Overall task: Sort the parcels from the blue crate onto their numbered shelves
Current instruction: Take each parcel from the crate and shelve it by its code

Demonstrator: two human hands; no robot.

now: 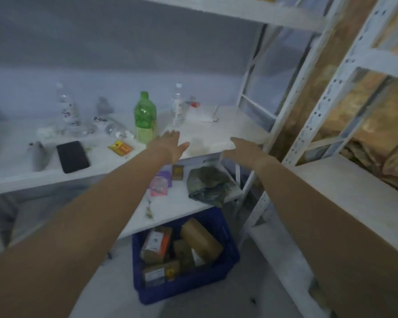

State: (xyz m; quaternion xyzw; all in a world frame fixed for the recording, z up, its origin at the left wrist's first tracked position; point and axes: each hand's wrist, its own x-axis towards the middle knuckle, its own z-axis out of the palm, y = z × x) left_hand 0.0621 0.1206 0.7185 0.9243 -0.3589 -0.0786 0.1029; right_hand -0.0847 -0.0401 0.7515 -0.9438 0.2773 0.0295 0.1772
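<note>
The blue crate point(193, 288) stands on the floor under the white rack and holds several brown cardboard parcels point(200, 237), one with an orange label point(156, 244). Both my arms reach out over the middle shelf point(239, 125). A pale flat parcel point(207, 144) lies blurred on that shelf between my hands. My left hand point(170, 144) is spread with straight fingers at the parcel's left side. My right hand point(244, 145) lies flat at its right edge. Neither hand curls round anything. Whether they touch the parcel is unclear.
The middle shelf also carries a green bottle point(145, 118), clear bottles point(178, 106), a black flat case point(72, 156) and a yellow sachet point(121, 148). On the lower shelf lie a dark green bag point(209, 184) and a purple packet point(159, 182). A second rack point(331, 92) stands at the right.
</note>
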